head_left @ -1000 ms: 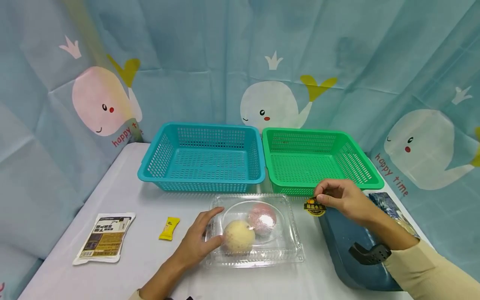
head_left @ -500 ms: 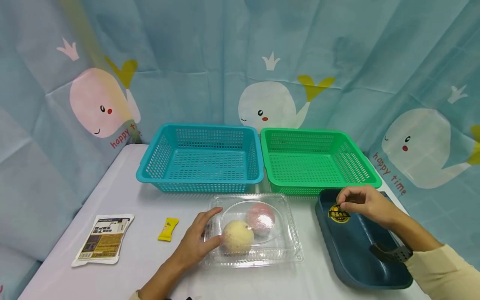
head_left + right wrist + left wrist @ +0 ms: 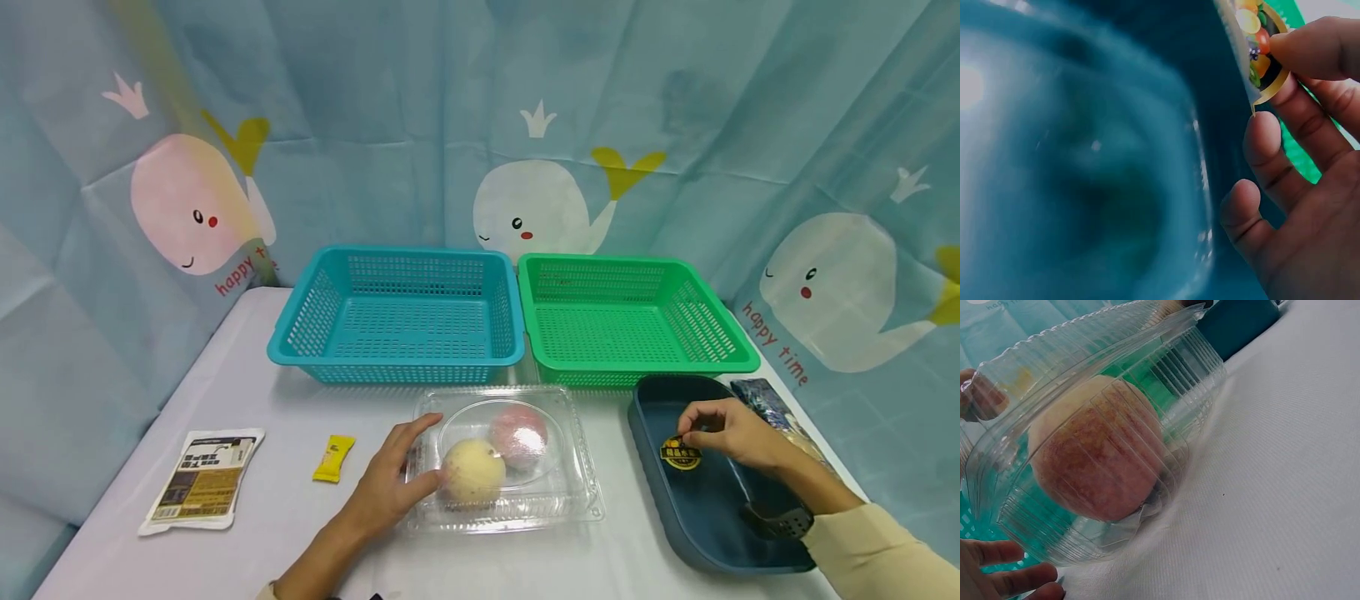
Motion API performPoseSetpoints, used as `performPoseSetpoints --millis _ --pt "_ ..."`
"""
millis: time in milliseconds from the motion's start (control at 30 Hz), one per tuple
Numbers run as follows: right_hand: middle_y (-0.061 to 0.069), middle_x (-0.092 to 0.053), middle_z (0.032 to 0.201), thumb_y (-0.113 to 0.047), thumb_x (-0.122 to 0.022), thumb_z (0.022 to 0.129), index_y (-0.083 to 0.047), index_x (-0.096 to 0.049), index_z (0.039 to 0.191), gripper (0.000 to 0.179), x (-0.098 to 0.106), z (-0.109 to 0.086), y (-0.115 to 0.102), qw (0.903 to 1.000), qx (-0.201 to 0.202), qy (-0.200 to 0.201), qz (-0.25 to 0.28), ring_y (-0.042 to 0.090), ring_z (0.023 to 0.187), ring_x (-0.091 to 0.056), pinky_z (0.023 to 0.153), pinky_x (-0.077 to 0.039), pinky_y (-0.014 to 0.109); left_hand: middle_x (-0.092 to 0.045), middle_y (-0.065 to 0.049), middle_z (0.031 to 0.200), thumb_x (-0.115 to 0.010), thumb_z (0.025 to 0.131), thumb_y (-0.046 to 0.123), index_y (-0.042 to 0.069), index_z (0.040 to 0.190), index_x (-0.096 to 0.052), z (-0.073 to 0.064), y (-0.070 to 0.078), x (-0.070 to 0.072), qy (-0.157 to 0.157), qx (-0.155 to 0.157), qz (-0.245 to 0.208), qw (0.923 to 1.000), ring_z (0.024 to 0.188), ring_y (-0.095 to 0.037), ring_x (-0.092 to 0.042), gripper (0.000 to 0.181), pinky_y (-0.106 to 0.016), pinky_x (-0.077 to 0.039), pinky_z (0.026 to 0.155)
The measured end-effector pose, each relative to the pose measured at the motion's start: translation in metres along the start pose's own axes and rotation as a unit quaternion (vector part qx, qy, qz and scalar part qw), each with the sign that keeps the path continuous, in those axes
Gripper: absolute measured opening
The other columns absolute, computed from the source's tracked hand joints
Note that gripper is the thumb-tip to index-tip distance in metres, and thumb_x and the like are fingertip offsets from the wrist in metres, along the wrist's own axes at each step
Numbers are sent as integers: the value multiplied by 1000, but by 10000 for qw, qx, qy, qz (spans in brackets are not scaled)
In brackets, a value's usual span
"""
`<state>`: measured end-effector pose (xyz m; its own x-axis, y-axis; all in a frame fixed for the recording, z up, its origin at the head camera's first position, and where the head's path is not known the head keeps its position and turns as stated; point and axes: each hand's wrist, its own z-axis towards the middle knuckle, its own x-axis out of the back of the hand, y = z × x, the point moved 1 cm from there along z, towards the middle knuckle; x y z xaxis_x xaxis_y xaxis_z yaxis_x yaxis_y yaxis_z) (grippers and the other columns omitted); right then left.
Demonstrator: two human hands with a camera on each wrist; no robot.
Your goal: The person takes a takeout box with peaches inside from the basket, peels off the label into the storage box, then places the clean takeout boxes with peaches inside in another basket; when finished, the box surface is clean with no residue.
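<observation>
A clear plastic clamshell box (image 3: 555,492) holds two peaches, one pale yellow (image 3: 474,472) and one pink (image 3: 519,435). My left hand (image 3: 393,475) rests at the box's left side, thumb at the lid and fingers loosely spread. Through the ribbed wall in the left wrist view, a blushed peach (image 3: 1100,456) shows. My right hand (image 3: 731,429) pinches a black and gold label sticker (image 3: 681,456) between thumb and index finger, over the dark blue tub (image 3: 658,492). Fruit pictures show on the sticker (image 3: 1261,47) in the right wrist view; its other fingers are spread.
A blue basket (image 3: 397,372) and a green basket (image 3: 637,367) stand side by side at the back. On the left lie a white and brown food packet (image 3: 202,483) and a small yellow packet (image 3: 333,458). A dark packet (image 3: 765,402) lies behind the tub.
My right hand has carried the sticker rightward from beside the green basket to over the tub, then slightly lower. My left hand and the box stay put.
</observation>
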<state>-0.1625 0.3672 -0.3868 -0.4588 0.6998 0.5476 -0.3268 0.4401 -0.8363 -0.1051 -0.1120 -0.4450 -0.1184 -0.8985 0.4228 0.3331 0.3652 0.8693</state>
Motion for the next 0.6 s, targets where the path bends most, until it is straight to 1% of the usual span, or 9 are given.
performPoseSetpoints --millis 167,267,467,600 --pt "5 -64 85 3 -63 89 -9 -66 90 12 1 -4 11 9989 -171 108 -419 17 72 -59 61 -52 34 -49 -7 128 -64 84 24 22 143 -45 0 0 0 -5 -40 6 10000 109 -28 -49 63 -54 -43 85" --pt "3 -65 85 1 -64 89 -11 -66 89 12 1 -6 17 9978 -223 112 -621 16 72 -59 61 -52 33 -49 -9 128 -64 83 24 20 144 -45 1 0 0 -11 -57 1 10000 109 -29 -49 63 -55 -43 85" --pt "1 -64 84 -1 -64 90 -11 -67 89 10 0 -8 30 9968 -284 132 -741 15 71 -59 60 -50 29 -49 -12 129 -64 83 24 22 144 -45 1 0 0 -30 -30 -28 10000 110 -32 -49 64 -52 -44 83" --pt "-1 -64 82 1 -66 88 -11 -68 89 12 -1 -8 35 9951 -152 289 -935 13 70 -58 58 -48 27 -48 -13 129 -65 83 24 20 144 -45 0 0 0 -26 8 -51 10000 109 -32 -48 64 -51 -44 82"
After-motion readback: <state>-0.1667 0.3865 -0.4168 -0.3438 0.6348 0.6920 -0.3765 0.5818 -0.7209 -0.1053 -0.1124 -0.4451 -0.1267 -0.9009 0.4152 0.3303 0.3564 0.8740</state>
